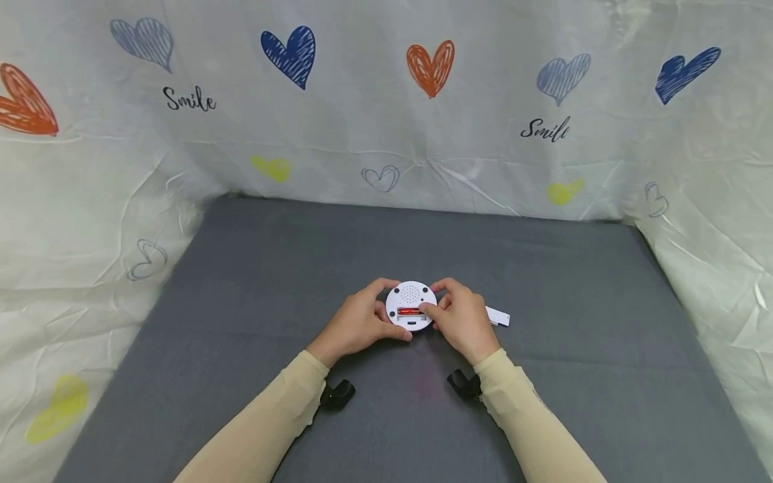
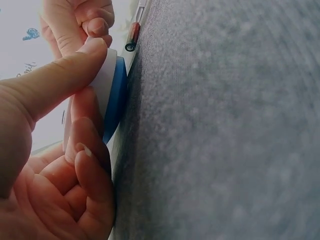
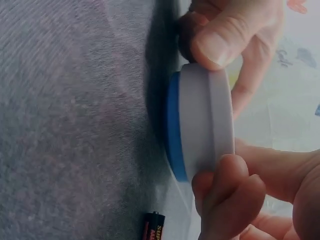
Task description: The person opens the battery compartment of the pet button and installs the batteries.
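A round white device [image 1: 410,292] with a blue underside lies back-up between both hands. Its back shows a patch of small holes, dark round feet and an uncovered battery slot with a red battery [image 1: 409,311] in it. My left hand [image 1: 360,322] grips the left rim, thumb at the near edge and index finger at the far edge. My right hand [image 1: 461,320] holds the right rim with curled fingers, its thumb at the right end of the red battery. A loose black-and-red battery [image 3: 153,227] lies on the cloth near the right hand.
A white flat bar-shaped piece [image 1: 498,316] lies just right of the right hand, partly hidden by it. Grey cloth [image 1: 290,261] covers the table. A white curtain [image 1: 356,121] printed with hearts hangs behind and at the sides.
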Tool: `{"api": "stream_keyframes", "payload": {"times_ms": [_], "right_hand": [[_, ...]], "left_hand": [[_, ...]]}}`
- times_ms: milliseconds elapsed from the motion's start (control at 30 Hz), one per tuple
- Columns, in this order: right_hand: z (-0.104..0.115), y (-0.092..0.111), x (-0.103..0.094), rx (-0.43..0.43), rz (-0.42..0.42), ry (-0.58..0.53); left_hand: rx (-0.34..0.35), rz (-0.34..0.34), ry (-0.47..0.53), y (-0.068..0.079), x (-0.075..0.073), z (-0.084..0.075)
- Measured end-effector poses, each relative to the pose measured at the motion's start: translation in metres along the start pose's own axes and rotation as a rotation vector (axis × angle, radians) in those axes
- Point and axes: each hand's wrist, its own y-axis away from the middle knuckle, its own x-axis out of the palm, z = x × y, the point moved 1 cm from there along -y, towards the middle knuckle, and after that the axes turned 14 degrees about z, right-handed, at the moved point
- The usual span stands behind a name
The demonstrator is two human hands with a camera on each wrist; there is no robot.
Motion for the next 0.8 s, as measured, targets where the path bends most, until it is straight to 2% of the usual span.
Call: {"api": "stream_keyframes", "payload": {"times_ms": [167,400,667,800], "right_hand": [[-0.001,0.001,-0.007,-0.025,0.028,0.081],[-0.011,0.006,-0.031,-0.037,-0.072,0.297],[-0.015,0.004,-0.034,-0.06,0.051,0.385],[-0.017,0.004,-0.032,-0.047,0.063,0.427]], "left_hand": [[-0.005,0.008,0.026,0.0,0.0,0.002],[0.01,0.019,0.047,0.0,0.0,0.002],[0.022,-0.004,0.014,0.001,-0.001,0.0],[0.024,-0.005,-0.006,-0.001,0.001,0.0]]}}
